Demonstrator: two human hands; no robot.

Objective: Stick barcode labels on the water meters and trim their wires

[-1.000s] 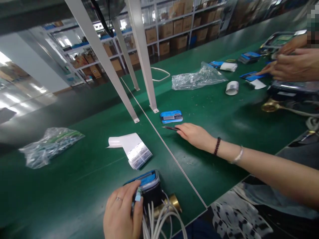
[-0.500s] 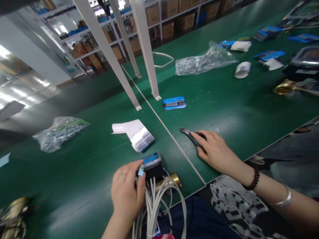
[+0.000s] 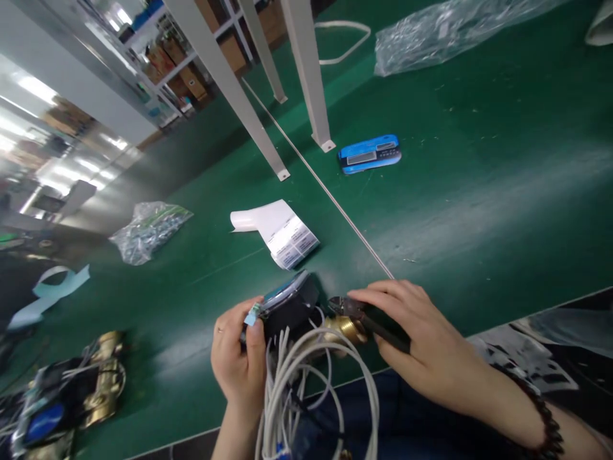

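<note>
My left hand (image 3: 238, 360) grips a black water meter (image 3: 290, 305) with a blue display top and a brass fitting (image 3: 341, 328), at the near edge of the green table (image 3: 479, 191). A bundle of white cables (image 3: 297, 390) hangs from it toward me. My right hand (image 3: 421, 335) is closed around the handles of small black cutting pliers (image 3: 366, 316). Their jaws point left and sit right beside the brass fitting.
A strip of white labels (image 3: 282, 231) lies just behind the meter. A blue display module (image 3: 370, 153) rests near white frame legs (image 3: 306, 70). Plastic bags (image 3: 148, 230) (image 3: 450, 29) lie left and far right. Another brass meter (image 3: 71, 396) sits at bottom left.
My right hand picked up the pliers from the table and brought them back to the meter's brass fitting. The view tilted down and toward me; the left hand kept its hold.
</note>
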